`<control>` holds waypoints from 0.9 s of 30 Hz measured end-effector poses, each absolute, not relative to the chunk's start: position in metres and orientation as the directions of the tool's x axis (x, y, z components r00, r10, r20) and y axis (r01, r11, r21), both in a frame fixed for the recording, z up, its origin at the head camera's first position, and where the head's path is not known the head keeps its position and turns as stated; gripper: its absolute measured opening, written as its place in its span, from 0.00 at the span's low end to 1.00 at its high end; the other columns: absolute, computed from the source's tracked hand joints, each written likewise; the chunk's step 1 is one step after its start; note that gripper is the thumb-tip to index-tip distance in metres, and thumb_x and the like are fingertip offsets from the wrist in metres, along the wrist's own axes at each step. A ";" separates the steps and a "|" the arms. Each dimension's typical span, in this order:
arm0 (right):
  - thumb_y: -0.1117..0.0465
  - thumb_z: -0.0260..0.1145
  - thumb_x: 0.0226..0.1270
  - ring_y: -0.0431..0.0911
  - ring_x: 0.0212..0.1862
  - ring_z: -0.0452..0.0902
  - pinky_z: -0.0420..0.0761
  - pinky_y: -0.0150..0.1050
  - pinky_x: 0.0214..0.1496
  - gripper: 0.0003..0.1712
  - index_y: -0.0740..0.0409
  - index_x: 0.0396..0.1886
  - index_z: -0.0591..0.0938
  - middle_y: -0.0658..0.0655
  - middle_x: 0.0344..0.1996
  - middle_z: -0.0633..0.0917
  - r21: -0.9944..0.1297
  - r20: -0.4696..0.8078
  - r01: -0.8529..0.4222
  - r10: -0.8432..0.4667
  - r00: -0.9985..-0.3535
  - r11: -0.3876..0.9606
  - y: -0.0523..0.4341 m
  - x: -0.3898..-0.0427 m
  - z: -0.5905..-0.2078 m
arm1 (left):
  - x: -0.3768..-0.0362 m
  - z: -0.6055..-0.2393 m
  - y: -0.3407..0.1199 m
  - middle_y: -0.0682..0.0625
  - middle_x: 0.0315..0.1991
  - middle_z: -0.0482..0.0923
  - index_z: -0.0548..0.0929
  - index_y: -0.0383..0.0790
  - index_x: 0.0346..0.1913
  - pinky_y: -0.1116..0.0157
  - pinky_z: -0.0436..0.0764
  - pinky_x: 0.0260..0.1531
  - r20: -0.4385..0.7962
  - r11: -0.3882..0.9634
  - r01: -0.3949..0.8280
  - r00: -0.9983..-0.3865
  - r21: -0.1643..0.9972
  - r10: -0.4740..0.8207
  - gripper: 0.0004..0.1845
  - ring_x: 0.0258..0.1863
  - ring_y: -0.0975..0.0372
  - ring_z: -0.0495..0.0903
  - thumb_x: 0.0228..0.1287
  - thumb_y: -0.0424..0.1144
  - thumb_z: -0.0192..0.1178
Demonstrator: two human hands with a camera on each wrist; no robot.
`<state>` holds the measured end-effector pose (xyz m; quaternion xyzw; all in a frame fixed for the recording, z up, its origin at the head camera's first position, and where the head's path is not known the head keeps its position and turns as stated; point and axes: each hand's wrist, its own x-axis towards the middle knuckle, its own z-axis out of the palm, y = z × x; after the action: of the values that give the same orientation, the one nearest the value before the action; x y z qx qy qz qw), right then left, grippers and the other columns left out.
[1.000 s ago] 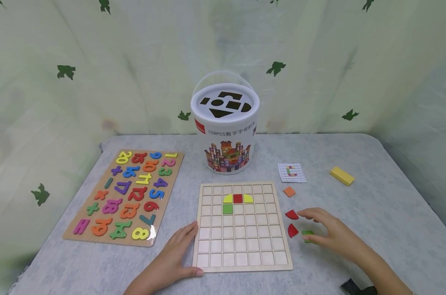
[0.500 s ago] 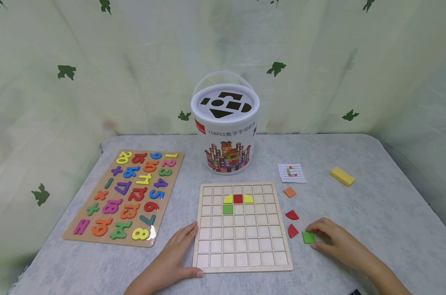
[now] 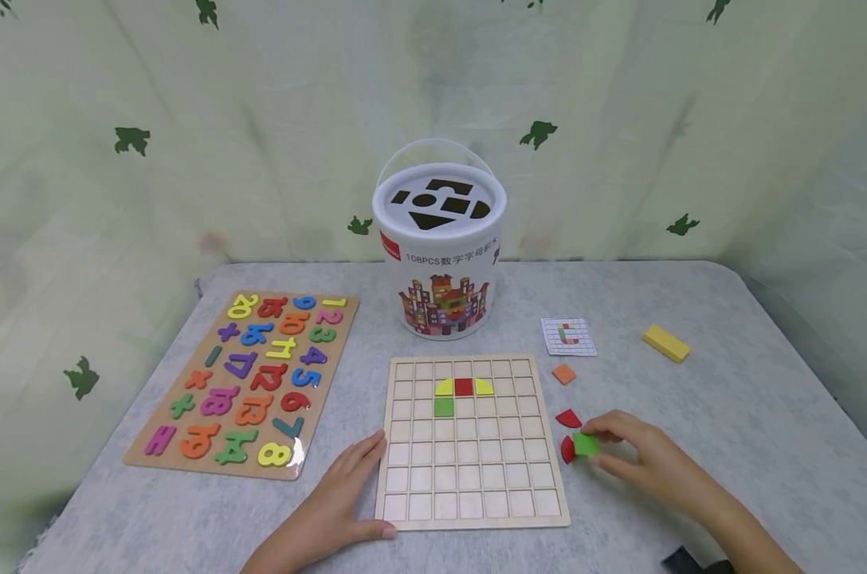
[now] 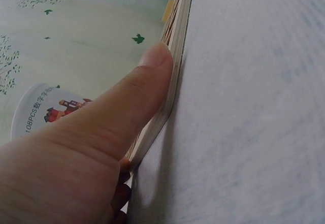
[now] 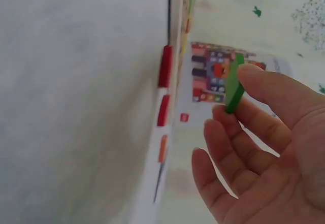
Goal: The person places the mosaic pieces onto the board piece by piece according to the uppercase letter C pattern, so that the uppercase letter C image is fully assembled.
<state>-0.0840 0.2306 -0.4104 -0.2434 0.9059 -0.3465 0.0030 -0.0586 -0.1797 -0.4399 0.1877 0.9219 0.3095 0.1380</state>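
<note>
My right hand [image 3: 645, 458] pinches a green square tile [image 3: 586, 444] between thumb and fingertips. The right wrist view shows this green tile [image 5: 234, 84] held up off the table. Below it in the head view lies a red quarter-round tile [image 3: 567, 450], partly covered, with another red quarter-round tile [image 3: 568, 418] just behind. My left hand [image 3: 336, 494] rests at the lower left corner of a wooden grid board [image 3: 474, 470], thumb along its near edge and fingers straight at its left side. On the board sit a red square [image 3: 463, 387], two yellow quarter-rounds and a green square [image 3: 444, 407].
A pattern card [image 3: 568, 337], an orange square tile [image 3: 564, 374] and a yellow block [image 3: 666, 343] lie to the right. Behind the board stands a white bucket [image 3: 441, 255] with a holed lid. A number puzzle board [image 3: 311, 434] lies at the left.
My right hand came down on the green square tile, pinched it and lifted it, moving left over the nearer red tile. My left hand has stayed at the board.
</note>
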 end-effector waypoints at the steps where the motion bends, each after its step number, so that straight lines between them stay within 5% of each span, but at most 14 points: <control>1: 0.61 0.69 0.53 0.36 0.40 0.73 0.77 0.36 0.41 0.18 0.45 0.44 0.77 0.38 0.40 0.77 -0.633 0.187 -0.449 -0.439 -0.879 0.630 0.227 -0.085 -0.408 | -0.059 -0.440 -0.180 0.50 0.69 0.46 0.54 0.38 0.69 0.48 0.57 0.59 -0.139 0.738 0.260 -0.891 0.623 0.432 0.57 0.66 0.52 0.46 0.37 0.67 0.62; 11: 0.60 0.67 0.55 0.40 0.41 0.73 0.77 0.39 0.41 0.17 0.48 0.46 0.77 0.42 0.41 0.77 -0.674 0.333 -0.570 -0.497 -0.802 0.470 0.181 -0.104 -0.389 | -0.058 -0.441 -0.180 0.49 0.69 0.47 0.54 0.38 0.68 0.47 0.57 0.58 -0.116 0.736 0.278 -0.893 0.618 0.434 0.57 0.66 0.51 0.47 0.37 0.68 0.61; 27: 0.57 0.67 0.55 0.47 0.40 0.72 0.75 0.38 0.42 0.17 0.56 0.45 0.78 0.48 0.38 0.79 -0.809 0.224 -0.486 -0.592 -0.775 0.331 0.099 -0.144 -0.408 | -0.057 -0.440 -0.180 0.50 0.69 0.47 0.55 0.37 0.68 0.47 0.57 0.58 -0.095 0.729 0.297 -0.891 0.616 0.444 0.57 0.65 0.51 0.48 0.38 0.68 0.61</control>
<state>-0.1442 0.0987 -0.4076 -0.3311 0.8139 -0.4742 0.0555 -0.0572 -0.1802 -0.4404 0.2010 0.9222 0.3083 0.1188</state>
